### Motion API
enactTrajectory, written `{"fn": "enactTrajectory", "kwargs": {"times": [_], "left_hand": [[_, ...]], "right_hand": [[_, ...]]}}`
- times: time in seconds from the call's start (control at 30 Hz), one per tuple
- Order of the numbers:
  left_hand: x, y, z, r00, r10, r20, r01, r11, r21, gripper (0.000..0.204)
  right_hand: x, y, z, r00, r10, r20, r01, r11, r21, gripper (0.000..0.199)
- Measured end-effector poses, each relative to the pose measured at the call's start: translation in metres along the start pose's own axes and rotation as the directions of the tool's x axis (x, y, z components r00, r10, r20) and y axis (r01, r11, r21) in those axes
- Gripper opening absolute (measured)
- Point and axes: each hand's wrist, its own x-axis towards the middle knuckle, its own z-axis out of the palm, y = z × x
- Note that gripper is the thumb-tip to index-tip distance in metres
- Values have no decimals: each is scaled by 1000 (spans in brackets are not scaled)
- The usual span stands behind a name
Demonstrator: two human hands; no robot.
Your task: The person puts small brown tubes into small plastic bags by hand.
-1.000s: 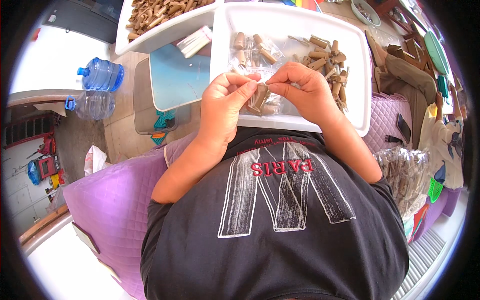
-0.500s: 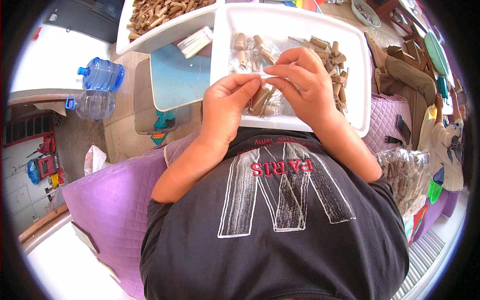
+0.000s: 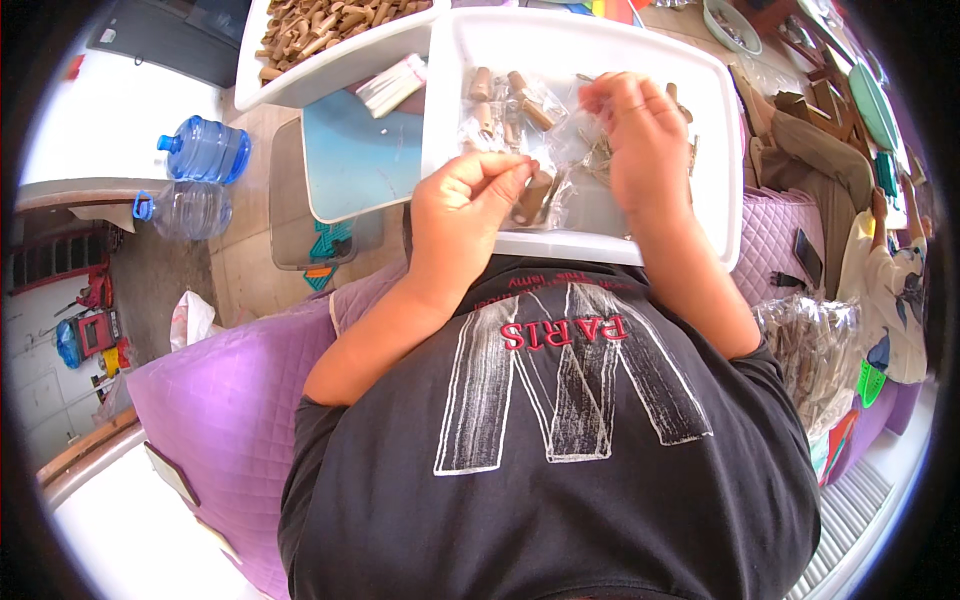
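Observation:
My left hand [image 3: 468, 205] is at the front left of a white tray [image 3: 700, 70], thumb and forefinger pinched together on the edge of a small clear plastic bag [image 3: 560, 205]. A brown wooden-looking cylinder [image 3: 533, 198] shows inside or under that bag, partly behind my fingers. My right hand [image 3: 642, 135] is apart from it, over the tray's right part, above loose brown pieces [image 3: 692, 150]. Its fingers are bent and smeared by motion, so a hold cannot be made out. Several clear bags with brown cylinders [image 3: 515, 95] lie in the tray's left part.
A second white tray [image 3: 345, 62] with many brown pieces stands at the far left. Beside it, a bundle of flat clear bags [image 3: 392, 87] lies near a blue lid-like panel [image 3: 362, 155]. Water jugs [image 3: 205, 150] stand left. A purple quilted cover [image 3: 235, 400] surrounds me; another person's leg [image 3: 820, 150] is right.
My right hand has parted from my left and moved up and right over the loose pieces. The left hand stays nearly in place with its pinch.

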Motion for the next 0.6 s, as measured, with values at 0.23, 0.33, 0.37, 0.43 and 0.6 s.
{"fn": "enactTrajectory", "kwargs": {"times": [0.23, 0.33, 0.37, 0.43, 0.6], "left_hand": [[7, 0, -10, 999, -8, -46, 1, 989, -147, 12], [6, 0, -11, 1000, -14, -17, 12, 991, -136, 13], [6, 0, -11, 1000, -15, -16, 12, 991, -135, 13], [5, 0, -12, 999, -41, 25, 44, 989, -140, 14], [1, 9, -8, 997, -69, 36, 74, 982, -174, 15]], "right_hand": [[-16, -5, -19, 909, 343, 237, -361, 932, 33, 15], [-30, -7, -8, 895, 281, 347, -220, 954, -203, 18], [-30, -4, -8, 895, 281, 346, -221, 954, -202, 18], [-28, 4, -10, 892, 228, 390, -155, 965, -210, 15], [-29, 1, -10, 890, 252, 381, -218, 967, -128, 11]]}}
